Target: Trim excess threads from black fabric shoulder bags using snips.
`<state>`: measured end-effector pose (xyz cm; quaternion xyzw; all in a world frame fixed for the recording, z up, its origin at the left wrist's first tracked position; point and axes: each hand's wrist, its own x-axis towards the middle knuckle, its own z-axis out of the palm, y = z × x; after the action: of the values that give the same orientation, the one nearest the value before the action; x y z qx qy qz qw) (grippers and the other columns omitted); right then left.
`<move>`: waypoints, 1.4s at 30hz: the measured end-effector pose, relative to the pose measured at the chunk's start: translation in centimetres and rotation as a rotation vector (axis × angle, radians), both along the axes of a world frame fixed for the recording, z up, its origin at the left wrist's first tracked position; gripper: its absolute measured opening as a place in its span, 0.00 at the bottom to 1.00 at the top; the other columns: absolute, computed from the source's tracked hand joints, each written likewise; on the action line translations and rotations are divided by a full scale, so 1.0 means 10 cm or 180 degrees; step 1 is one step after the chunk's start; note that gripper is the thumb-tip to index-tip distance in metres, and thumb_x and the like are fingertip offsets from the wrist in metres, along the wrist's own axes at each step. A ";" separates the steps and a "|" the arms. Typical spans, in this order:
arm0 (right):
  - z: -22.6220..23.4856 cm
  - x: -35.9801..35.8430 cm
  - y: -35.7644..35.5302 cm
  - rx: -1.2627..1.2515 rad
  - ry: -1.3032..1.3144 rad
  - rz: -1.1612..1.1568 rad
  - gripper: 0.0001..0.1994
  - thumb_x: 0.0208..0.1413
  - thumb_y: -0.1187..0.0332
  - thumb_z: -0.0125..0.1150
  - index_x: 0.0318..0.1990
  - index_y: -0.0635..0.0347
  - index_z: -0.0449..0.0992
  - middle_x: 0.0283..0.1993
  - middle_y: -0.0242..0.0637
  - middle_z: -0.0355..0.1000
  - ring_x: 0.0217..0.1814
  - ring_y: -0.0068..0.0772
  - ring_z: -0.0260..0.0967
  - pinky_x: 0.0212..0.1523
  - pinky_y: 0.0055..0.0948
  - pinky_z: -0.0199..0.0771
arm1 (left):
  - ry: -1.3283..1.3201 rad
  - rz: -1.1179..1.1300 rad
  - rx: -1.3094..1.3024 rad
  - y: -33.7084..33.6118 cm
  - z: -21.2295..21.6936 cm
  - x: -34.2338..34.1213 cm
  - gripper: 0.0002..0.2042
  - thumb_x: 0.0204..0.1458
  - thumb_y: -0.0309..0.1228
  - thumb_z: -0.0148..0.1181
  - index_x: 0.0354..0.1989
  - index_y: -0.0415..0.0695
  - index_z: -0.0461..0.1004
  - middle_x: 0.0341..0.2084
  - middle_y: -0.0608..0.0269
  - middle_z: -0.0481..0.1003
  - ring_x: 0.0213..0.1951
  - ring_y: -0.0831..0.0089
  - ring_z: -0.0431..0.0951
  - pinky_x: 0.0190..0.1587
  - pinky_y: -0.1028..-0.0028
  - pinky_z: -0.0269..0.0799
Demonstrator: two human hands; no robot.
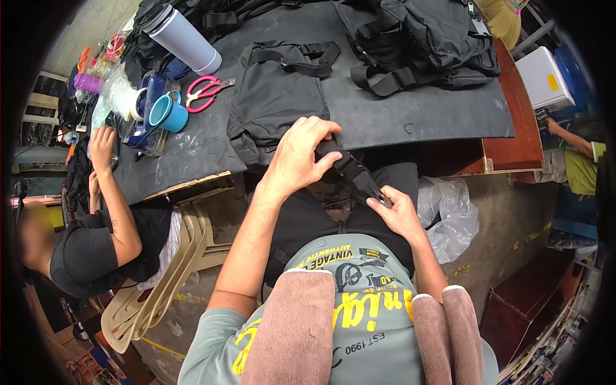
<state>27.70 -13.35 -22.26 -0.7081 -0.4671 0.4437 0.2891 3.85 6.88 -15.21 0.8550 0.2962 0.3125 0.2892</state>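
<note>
A black fabric bag (pixel 276 96) lies on the dark table in front of me, its near end at the table's front edge. A black webbing strap (pixel 353 172) runs from there over my lap. My left hand (pixel 298 154) grips the strap close to the table edge, thumb and fingers bent round it. Its palm side is partly hidden. At the strap's lower end my right hand (pixel 401 212) pinches a small black buckle (pixel 383 200) between thumb and fingers. The buckle's details are too small to make out.
Pink-handled scissors (pixel 203 96), a blue mug (pixel 168 113) and a pale tumbler (pixel 186 42) stand or lie at left on the table (pixel 417 115). More black bags (pixel 417 38) are piled at far right. A co-worker (pixel 96 237) sits left beside stacked chairs (pixel 173 269).
</note>
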 end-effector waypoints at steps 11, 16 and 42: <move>0.48 0.09 0.11 0.1020 -0.0407 -0.0361 0.14 0.69 0.66 0.79 0.51 0.65 0.82 0.33 0.23 0.73 0.36 0.14 0.64 0.35 0.25 0.67 | 0.0038 0.0018 -0.0338 0.08 -0.04 0.00 0.09 0.57 0.27 0.77 0.44 0.42 0.85 0.35 0.60 0.78 0.42 0.56 0.79 0.49 0.58 0.76; 0.33 -0.09 0.40 0.1635 -0.0289 -0.0467 0.15 0.67 0.71 0.81 0.55 0.65 0.82 0.33 0.24 0.76 0.35 0.12 0.66 0.36 0.22 0.70 | 0.0026 0.0077 -0.0307 0.01 0.04 0.07 0.04 0.61 0.26 0.73 0.40 0.41 0.85 0.34 0.58 0.77 0.41 0.55 0.79 0.49 0.57 0.76; 0.18 -0.39 0.79 0.2105 -0.0330 -0.0702 0.12 0.63 0.69 0.84 0.46 0.66 0.87 0.31 0.33 0.82 0.32 0.16 0.76 0.34 0.25 0.76 | 0.0251 0.0302 0.0123 -0.03 -0.07 0.12 0.05 0.60 0.24 0.74 0.42 0.42 0.85 0.35 0.60 0.80 0.42 0.56 0.80 0.49 0.59 0.75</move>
<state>23.77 -5.42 -20.42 -0.6439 -0.5203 0.1980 0.5248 5.09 6.58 -15.89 0.8571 0.3414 0.2975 0.2456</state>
